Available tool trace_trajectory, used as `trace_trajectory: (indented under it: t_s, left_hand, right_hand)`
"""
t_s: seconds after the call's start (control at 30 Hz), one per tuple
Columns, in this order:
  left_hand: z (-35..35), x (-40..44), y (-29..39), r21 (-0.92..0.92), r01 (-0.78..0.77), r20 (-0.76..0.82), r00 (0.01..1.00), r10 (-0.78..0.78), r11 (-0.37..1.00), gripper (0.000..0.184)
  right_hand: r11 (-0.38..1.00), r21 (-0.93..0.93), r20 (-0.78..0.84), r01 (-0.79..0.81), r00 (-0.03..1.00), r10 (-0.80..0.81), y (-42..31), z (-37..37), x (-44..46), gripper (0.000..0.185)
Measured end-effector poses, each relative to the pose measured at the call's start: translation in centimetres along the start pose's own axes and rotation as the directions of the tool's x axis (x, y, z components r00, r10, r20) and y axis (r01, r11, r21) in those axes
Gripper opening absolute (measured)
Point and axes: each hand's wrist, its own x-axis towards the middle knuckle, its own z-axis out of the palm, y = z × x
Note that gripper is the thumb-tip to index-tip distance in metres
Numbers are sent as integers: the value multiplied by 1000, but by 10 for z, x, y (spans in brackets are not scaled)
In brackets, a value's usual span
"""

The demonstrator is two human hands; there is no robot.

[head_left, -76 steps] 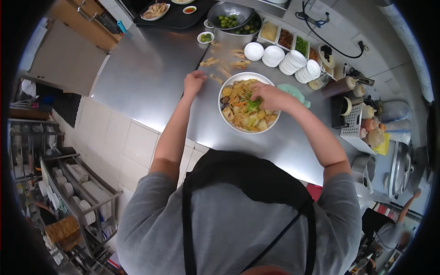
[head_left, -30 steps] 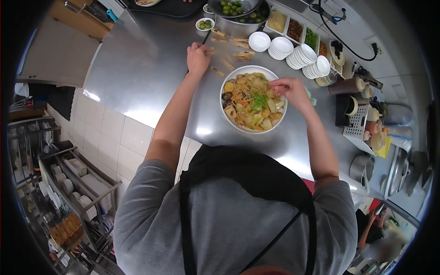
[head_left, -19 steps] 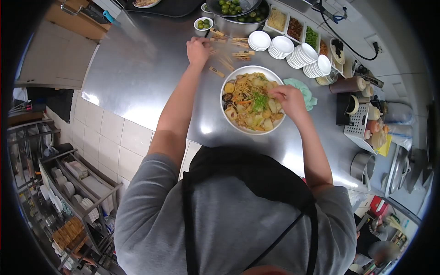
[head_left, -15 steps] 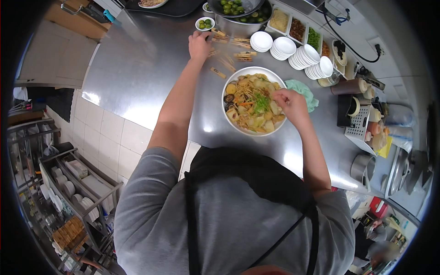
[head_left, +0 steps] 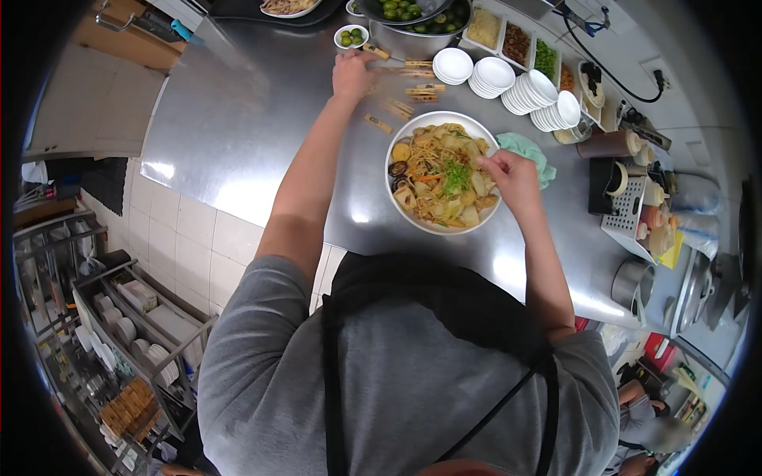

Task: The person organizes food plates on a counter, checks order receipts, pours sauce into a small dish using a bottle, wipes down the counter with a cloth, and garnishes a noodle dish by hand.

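A round white bowl (head_left: 394, 208) of noodles (head_left: 435, 159) with vegetables and chopped green onion (head_left: 456, 178) stands on the steel counter in front of me. Over its right edge is my right hand (head_left: 514, 181), thumb and fingertips pinched together; anything between them is too small to see. My left hand (head_left: 353, 76) reaches far forward among flat-headed wooden picks (head_left: 375, 51), its fingers bent at the nearest ones. What those fingers hold is hidden. Another pick (head_left: 379, 124) lies closer to the bowl, and several more (head_left: 425, 93) are bunched to the right.
Stacked small white dishes (head_left: 492, 78) line the back right, before trays of toppings (head_left: 516, 49). A small bowl of green citrus (head_left: 351, 36) and a metal bowl (head_left: 409, 46) stand behind the picks. A green cloth (head_left: 527, 156) lies right of the noodles; a white basket of bottles (head_left: 631, 214) is farther right.
My left hand has shifted slightly among the wooden picks. My right hand stays pinched at the bowl's right side, a little farther right. The bowl of noodles stays in place.
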Motion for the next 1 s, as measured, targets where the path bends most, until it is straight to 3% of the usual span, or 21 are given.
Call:
trace_trajectory:
  t_s: [0.07, 0.1, 0.17, 0.2, 0.27, 0.37, 0.4, 0.43, 0.47, 0.57, 0.6, 0.63, 0.67, 0.7, 0.73, 0.77, 0.8, 0.83, 0.9, 0.97, 1.0]
  left_hand:
    - [4, 4, 3, 38, -38, 25, 999, 37, 999, 20]
    - [5, 6, 4, 70, 0, 80, 997, -6, 998, 18]
    - [5, 10, 6, 103, 30, 135, 990, -44, 994, 17]
    - [3, 12, 5, 109, 47, 137, 989, -62, 993, 16]
    - [-3, 12, 4, 118, 62, 140, 987, -78, 991, 15]
    - [-10, 10, 4, 74, 77, 104, 991, -85, 994, 18]
    - [-11, 9, 5, 36, 114, -19, 993, -114, 993, 19]
    - [-10, 9, 4, -7, 146, -139, 979, -146, 989, 20]
    - [-11, 8, 2, -6, 144, -140, 980, -144, 990, 20]
    - [-23, 1, -7, -44, 178, -239, 954, -183, 983, 16]
    - [-32, -9, -7, -147, 285, -88, 950, -300, 947, 15]
    - [-43, -21, -6, -232, 398, 72, 917, -392, 888, 15]
    - [-51, -36, -7, -246, 438, 309, 881, -359, 865, 16]
    - [-57, -55, -10, -248, 480, 526, 796, -298, 842, 17]
    - [-51, -78, -21, -317, 478, 733, 672, -109, 819, 28]
    - [-58, -101, -8, -330, 670, 874, 482, -52, 665, 36]
    - [-68, -121, 6, -374, 724, 915, 389, 104, 580, 46]
    - [-73, -138, 16, -371, 790, 927, 348, 142, 488, 54]
    - [-75, -160, 34, -449, 845, 893, 432, 125, 289, 50]
    - [-70, -170, 36, -513, 815, 848, 529, 14, 271, 53]
    - [-74, -177, 31, -522, 807, 842, 539, 19, 275, 53]
  right_hand:
    - [973, -28, -134, 231, 963, -233, 2, 8, 0, 10]
    - [973, -27, -137, 230, 963, -231, 4, 11, 0, 10]
    - [896, -116, -222, 428, 868, -443, 6, 15, 1, 10]
    - [897, -116, -225, 426, 869, -442, 6, 12, 0, 10]
    - [989, -143, -2, 39, 999, -39, -1, 4, -4, 9]
    - [985, -137, -29, 102, 994, -107, 7, 5, 0, 9]
    - [985, -135, -30, 103, 994, -108, 8, 6, 0, 9]
    - [978, -50, -112, 202, 972, -207, 7, 7, 0, 10]
    - [952, 26, -200, 306, 934, -295, 6, 7, 1, 11]
    - [959, 35, -268, 283, 927, -264, 23, 4, 5, 14]
    - [957, 38, -270, 287, 925, -267, 36, 4, 6, 14]
    - [966, -77, -295, 247, 920, -259, 53, 4, 7, 15]
    - [961, -190, -321, 201, 912, -255, 70, 6, 10, 15]
    - [959, -188, -326, 210, 908, -263, 89, 11, 10, 15]
    - [992, -96, -235, 87, 966, -108, 109, 18, 8, 17]
    - [999, -18, -129, -46, 991, 43, 118, 22, 6, 18]
    - [999, -16, -139, -32, 990, 30, 117, 25, 3, 18]
    - [990, 103, -102, -94, 989, 105, 112, 27, -2, 22]
    - [963, 222, -64, -150, 984, 168, 109, 31, -8, 27]
    - [874, 419, 119, -247, 969, 217, 112, 35, -11, 25]
    - [877, 419, 109, -236, 972, 210, 107, 41, -17, 25]
